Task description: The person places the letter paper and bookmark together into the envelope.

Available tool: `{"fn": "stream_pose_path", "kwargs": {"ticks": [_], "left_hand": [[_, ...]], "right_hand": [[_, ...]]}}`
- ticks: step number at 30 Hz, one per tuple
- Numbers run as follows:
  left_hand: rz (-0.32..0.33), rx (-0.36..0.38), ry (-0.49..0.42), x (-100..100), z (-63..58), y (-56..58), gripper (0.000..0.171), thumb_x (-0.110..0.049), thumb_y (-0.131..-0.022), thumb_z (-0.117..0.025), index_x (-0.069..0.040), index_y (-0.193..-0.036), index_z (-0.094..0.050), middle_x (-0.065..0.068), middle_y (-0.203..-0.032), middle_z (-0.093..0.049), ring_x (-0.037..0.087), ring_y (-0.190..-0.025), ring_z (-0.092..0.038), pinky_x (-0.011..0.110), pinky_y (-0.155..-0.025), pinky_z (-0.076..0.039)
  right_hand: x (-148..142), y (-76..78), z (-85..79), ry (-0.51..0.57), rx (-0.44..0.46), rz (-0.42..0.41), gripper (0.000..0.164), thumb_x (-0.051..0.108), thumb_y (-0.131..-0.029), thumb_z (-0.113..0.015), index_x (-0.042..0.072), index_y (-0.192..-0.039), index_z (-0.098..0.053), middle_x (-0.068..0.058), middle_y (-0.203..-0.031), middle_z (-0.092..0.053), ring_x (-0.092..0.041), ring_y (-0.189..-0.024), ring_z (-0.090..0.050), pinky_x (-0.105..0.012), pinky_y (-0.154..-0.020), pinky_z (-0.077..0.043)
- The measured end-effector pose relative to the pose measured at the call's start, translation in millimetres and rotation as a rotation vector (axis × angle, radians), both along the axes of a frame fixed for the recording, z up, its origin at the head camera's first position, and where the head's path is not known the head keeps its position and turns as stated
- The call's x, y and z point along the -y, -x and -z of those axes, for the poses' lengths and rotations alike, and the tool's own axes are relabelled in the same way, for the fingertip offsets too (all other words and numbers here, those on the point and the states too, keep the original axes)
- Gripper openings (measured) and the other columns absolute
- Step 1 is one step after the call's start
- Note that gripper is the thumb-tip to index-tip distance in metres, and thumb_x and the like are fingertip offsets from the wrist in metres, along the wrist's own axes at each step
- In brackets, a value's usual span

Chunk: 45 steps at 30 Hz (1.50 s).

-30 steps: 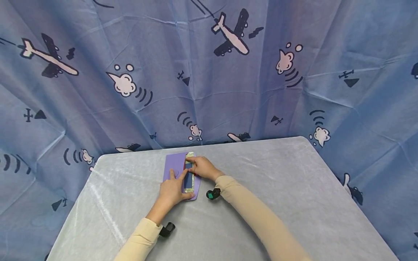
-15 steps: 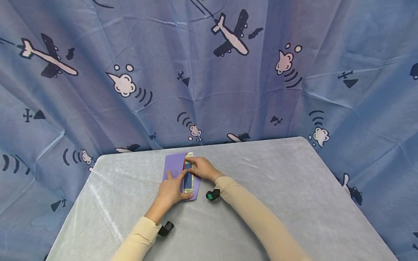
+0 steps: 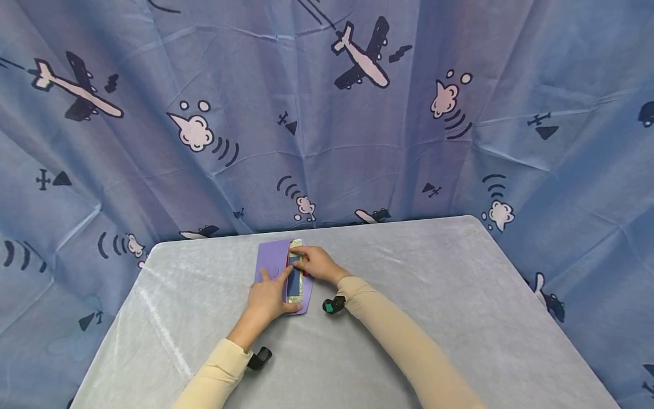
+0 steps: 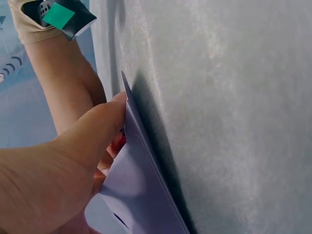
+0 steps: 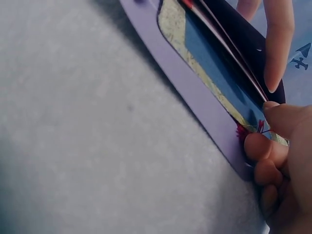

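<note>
A purple envelope lies on the table with its flap folded out to the right. From its mouth shows a strip of a blue card with a gold patterned border; the rest is hidden inside. My right hand pinches the card's edge near the top, right at a small red tassel. My left hand rests spread on the envelope, its fingers straight along the front and its thumb at the near edge of the flap.
A pale grey cloth covers the table. Behind it hangs a blue curtain printed with planes and clouds. A black wrist camera sits beside the right wrist, and another black camera beside the left.
Since a second ago my left hand has shifted slightly to the left, its fingers drawing back a little on the envelope. My right hand keeps its pinch almost unmoved.
</note>
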<state>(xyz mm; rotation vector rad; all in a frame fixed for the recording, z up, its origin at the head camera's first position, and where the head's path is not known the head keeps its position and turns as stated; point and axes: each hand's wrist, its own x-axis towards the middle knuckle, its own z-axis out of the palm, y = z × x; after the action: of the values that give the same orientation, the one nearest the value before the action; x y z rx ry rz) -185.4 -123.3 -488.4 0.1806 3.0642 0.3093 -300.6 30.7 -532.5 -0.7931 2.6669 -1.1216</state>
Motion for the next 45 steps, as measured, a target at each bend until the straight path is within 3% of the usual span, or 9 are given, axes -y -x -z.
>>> {"fn": "stream_pose_path", "kwargs": {"ticks": [8, 18, 27, 35, 45], "left_hand": [[0.017, -0.037, 0.040, 0, 2.3, 1.9, 0.101, -0.061, -0.061, -0.086, -0.021, -0.146, -0.049, 0.048, -0.132, -0.048, 0.050, -0.095, -0.067, 0.057, -0.081, -0.053], [0.012, -0.048, -0.002, 1, 5.9, 2.9, 0.100, -0.060, -0.060, -0.087, -0.020, -0.145, -0.050, 0.047, -0.133, -0.048, 0.051, -0.097, -0.066, 0.057, -0.081, -0.054], [0.001, -0.079, -0.072, 2, 5.2, 0.4, 0.098, -0.055, -0.058, -0.090, -0.020, -0.142, -0.053, 0.045, -0.131, -0.050, 0.054, -0.099, -0.064, 0.058, -0.078, -0.053], [-0.001, -0.112, -0.096, 3, 7.6, -1.6, 0.095, -0.054, -0.059, -0.090, -0.020, -0.140, -0.055, 0.039, -0.121, -0.056, 0.048, -0.087, -0.066, 0.055, -0.073, -0.054], [0.006, -0.104, -0.104, 4, 5.9, -2.0, 0.094, -0.054, -0.062, -0.089, -0.020, -0.142, -0.053, 0.040, -0.123, -0.055, 0.050, -0.090, -0.066, 0.055, -0.076, -0.054]], "right_hand": [[-4, 1.0, 2.2, 0.046, 0.004, 0.020, 0.038, 0.022, -0.097, -0.063, 0.015, -0.134, -0.062, 0.006, -0.061, -0.049, -0.004, -0.052, -0.044, -0.018, -0.052, -0.035], [-12, -1.3, 1.7, 0.089, -0.022, 0.048, 0.034, 0.017, -0.097, -0.063, 0.010, -0.129, -0.065, 0.003, -0.064, -0.055, -0.004, -0.055, -0.048, -0.019, -0.058, -0.039], [-20, -5.4, 2.4, 0.046, -0.071, 0.066, 0.042, 0.009, -0.093, -0.063, 0.005, -0.135, -0.059, -0.002, -0.078, -0.061, -0.006, -0.068, -0.049, -0.019, -0.065, -0.040], [-23, -5.9, 2.4, 0.042, -0.128, 0.025, 0.044, 0.000, -0.086, -0.066, -0.002, -0.130, -0.060, -0.001, -0.074, -0.059, -0.005, -0.065, -0.047, -0.019, -0.063, -0.040], [-23, -5.2, 1.0, 0.021, -0.098, 0.024, 0.047, 0.003, -0.086, -0.070, -0.001, -0.132, -0.060, -0.001, -0.074, -0.058, -0.005, -0.065, -0.047, -0.018, -0.061, -0.038]]}}
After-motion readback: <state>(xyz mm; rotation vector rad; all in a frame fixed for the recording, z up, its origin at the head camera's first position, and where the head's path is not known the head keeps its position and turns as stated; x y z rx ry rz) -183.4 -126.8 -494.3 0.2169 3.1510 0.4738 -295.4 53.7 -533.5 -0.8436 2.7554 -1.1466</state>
